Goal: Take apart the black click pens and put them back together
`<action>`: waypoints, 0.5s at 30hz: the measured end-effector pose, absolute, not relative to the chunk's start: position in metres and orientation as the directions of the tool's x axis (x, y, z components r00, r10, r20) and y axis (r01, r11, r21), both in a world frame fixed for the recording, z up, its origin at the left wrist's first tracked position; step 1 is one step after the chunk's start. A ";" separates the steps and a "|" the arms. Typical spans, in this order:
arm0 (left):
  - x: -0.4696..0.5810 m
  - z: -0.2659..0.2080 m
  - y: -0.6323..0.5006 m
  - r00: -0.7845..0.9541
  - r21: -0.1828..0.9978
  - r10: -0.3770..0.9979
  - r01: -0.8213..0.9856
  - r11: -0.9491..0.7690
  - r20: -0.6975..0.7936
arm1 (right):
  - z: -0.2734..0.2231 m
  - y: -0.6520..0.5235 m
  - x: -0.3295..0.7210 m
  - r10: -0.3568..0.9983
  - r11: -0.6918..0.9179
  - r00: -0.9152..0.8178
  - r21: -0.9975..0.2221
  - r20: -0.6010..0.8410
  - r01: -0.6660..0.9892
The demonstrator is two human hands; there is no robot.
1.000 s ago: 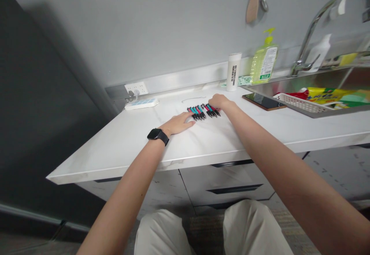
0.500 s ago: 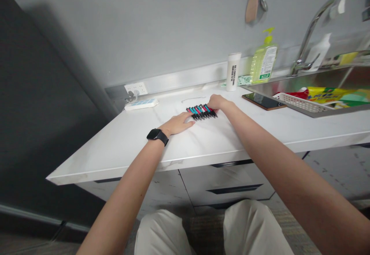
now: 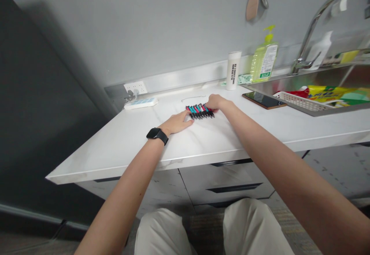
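A row of several pens (image 3: 200, 111) in pink, teal, white and black lies side by side on the white countertop (image 3: 124, 139), their black tips toward me. My left hand (image 3: 177, 123) rests at the row's left end, thumb and fingers apart, touching the outermost pen. At the right end, my right hand (image 3: 215, 102) has its fingers curled down against the pens and partly covers them. Its fingertips are largely hidden. On my left wrist is a black smartwatch (image 3: 154, 133).
Behind the pens lies a thin cord (image 3: 193, 99). A white power strip (image 3: 141, 103) sits at left by the wall socket (image 3: 135, 88). To the right are a white bottle (image 3: 232, 71), a green soap pump bottle (image 3: 264, 60), a phone (image 3: 263, 100) and the sink (image 3: 315, 112).
The right end of the pen row has shifted slightly left, and the pens lie a little closer together. Both hands stay almost in place.
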State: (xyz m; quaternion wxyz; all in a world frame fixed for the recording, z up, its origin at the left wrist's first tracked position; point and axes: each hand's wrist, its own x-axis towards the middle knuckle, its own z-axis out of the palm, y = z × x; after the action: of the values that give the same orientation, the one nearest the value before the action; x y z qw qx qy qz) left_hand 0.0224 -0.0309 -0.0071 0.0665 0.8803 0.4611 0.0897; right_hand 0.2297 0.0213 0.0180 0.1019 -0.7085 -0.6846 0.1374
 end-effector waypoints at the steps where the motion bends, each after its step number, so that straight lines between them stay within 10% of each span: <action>1: 0.022 -0.007 -0.031 0.558 0.204 0.824 0.799 -0.565 0.096 | 0.018 0.020 0.229 0.998 -0.040 0.024 -0.323 -0.053 0.946; 15: 0.024 -0.006 -0.032 0.551 0.235 0.828 0.795 -0.559 0.104 | 0.025 0.006 0.225 0.998 -0.045 0.032 -0.283 -0.051 0.958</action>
State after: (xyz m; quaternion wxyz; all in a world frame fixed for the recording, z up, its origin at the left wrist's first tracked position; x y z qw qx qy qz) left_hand 0.0243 -0.0320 -0.0058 0.0804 0.8769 0.4628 0.1018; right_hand 0.2250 0.0062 0.0252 0.0851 -0.7132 -0.6858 0.1176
